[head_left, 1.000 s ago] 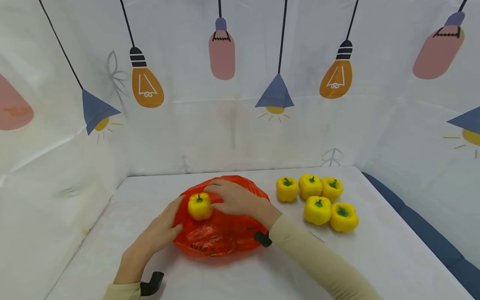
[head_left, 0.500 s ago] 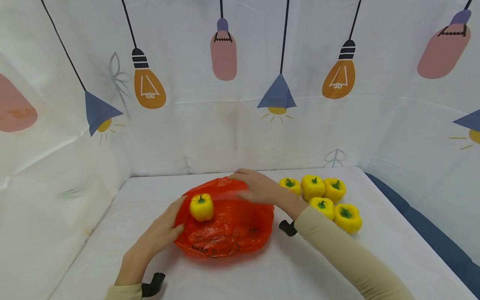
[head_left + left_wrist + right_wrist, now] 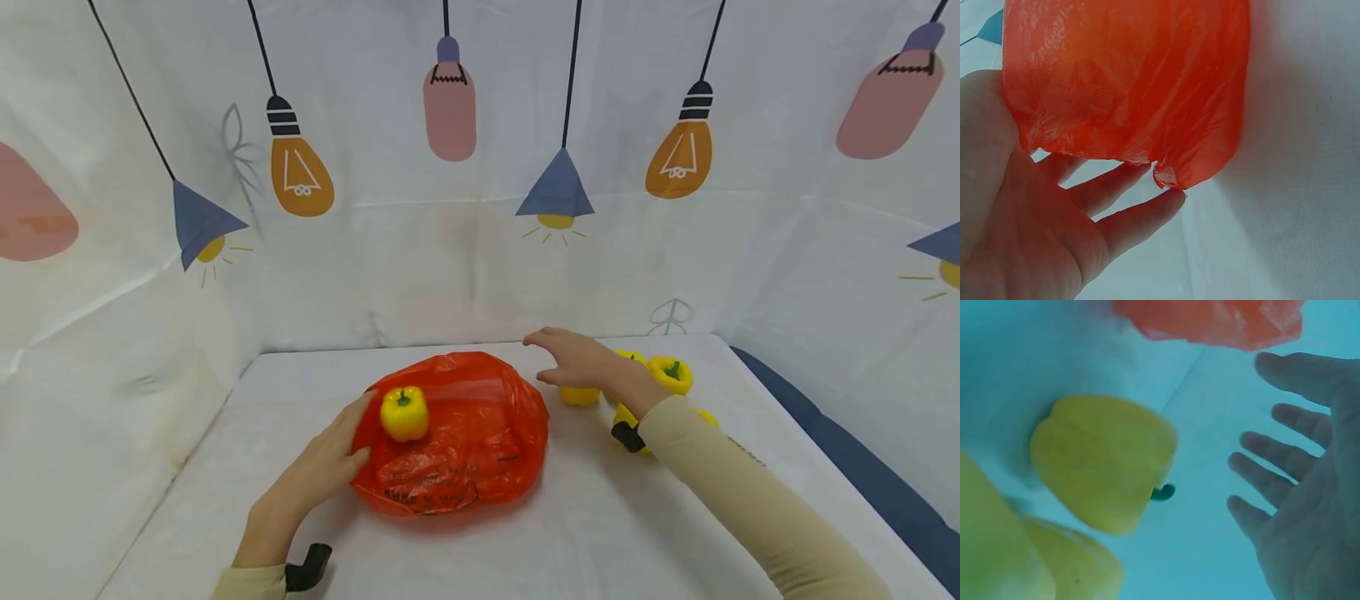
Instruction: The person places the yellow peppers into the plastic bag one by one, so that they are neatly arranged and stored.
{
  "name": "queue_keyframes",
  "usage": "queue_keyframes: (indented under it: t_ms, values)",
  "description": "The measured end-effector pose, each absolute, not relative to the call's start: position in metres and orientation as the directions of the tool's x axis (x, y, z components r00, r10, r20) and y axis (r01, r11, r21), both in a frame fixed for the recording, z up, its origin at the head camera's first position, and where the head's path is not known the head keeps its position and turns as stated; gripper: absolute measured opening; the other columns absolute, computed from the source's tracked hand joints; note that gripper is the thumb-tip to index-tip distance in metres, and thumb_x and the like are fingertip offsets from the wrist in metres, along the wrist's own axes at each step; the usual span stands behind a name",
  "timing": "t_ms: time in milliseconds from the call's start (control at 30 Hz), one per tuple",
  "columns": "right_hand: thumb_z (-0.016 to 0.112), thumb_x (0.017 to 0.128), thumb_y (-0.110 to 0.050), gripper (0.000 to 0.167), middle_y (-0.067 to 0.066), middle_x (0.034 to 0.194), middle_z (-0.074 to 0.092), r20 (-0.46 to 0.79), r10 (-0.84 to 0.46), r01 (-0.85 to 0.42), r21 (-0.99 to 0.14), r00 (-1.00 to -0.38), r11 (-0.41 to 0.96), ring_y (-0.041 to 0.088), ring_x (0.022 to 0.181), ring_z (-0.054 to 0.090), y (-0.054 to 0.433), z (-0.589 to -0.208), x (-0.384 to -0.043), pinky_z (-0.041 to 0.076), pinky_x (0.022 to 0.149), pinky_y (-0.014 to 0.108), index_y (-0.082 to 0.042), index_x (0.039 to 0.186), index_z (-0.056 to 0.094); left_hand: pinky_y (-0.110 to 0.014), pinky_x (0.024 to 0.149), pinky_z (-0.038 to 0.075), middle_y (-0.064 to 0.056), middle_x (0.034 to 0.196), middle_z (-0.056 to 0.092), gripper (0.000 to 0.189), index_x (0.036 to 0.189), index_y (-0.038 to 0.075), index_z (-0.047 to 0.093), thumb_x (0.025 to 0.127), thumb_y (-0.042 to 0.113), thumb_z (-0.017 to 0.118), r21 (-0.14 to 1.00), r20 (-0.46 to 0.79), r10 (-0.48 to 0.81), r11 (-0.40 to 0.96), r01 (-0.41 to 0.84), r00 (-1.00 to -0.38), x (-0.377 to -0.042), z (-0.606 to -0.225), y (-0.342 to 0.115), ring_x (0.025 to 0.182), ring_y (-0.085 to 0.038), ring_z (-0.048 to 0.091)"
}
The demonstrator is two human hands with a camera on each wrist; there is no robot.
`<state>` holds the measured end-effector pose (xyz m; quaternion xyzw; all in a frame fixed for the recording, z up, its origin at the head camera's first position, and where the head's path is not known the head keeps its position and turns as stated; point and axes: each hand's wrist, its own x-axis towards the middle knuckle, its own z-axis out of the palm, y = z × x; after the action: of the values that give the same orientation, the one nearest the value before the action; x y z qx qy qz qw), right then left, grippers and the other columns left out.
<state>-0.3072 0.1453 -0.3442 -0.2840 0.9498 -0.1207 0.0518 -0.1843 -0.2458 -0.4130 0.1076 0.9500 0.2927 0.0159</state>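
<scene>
A red plastic bag lies spread and rumpled in the middle of the white table. One yellow bell pepper with a green stem sits upright on the red plastic, toward its left side. My left hand is at the bag's left edge; in the left wrist view its extended fingers meet the edge of the plastic. Right of the bag, my right hand hovers with spread fingers, holding nothing, and partly hides the group of yellow peppers. Beneath it, the right wrist view shows one bell pepper apart from the fingers.
Several yellow bell peppers stand grouped at the table's right side. Behind the table hangs a white cloth printed with lamps, which also closes off both sides. A dark blue edge runs along the right.
My right hand has left the pepper on the bag and swept right, past the bag's edge to the pepper group. The left hand stays at the bag's left edge.
</scene>
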Motion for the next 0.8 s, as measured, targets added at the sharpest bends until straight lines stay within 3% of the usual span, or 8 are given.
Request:
queue_keyframes:
  t_ms: [200,500,800]
  values:
    - [0.071,0.087,-0.026,0.063,0.011,0.148,0.051,-0.125,-0.493,-0.472,-0.163,-0.861,0.866,0.034,0.134,0.049,0.167,-0.351,-0.310,0.042,0.111,0.056,-0.019,0.146,0.049,-0.065,0.113,0.035,-0.013,0.164,0.024,0.077,0.160,0.017,0.015,0.095,0.011,0.055,0.563,0.045,0.215,0.801,0.203,-0.976,-0.184,-0.416,-0.247,0.147,-0.040,0.032]
    - [0.068,0.083,-0.013,0.074,0.016,0.155,0.043,-0.262,-0.369,-0.338,-0.155,-0.892,0.928,0.042,0.139,0.040,0.186,-0.356,-0.315,0.035,0.114,0.062,-0.019,0.152,0.041,-0.065,0.112,0.036,-0.012,0.165,0.023,0.078,0.160,0.019,0.014,0.095,0.013,0.056,0.569,0.041,0.207,0.799,0.194,-0.977,-0.185,-0.415,-0.247,0.147,-0.039,0.032]
    - [0.066,0.079,-0.006,0.063,0.005,0.127,0.058,-0.210,-0.467,-0.420,-0.232,-0.859,0.877,0.024,0.109,0.054,0.182,-0.366,-0.315,0.048,0.104,0.050,-0.017,0.140,0.054,-0.063,0.114,0.034,-0.013,0.164,0.026,0.076,0.160,0.016,0.017,0.095,0.010,0.056,0.549,0.082,0.229,0.802,0.236,-0.970,-0.184,-0.414,-0.248,0.147,-0.039,0.033]
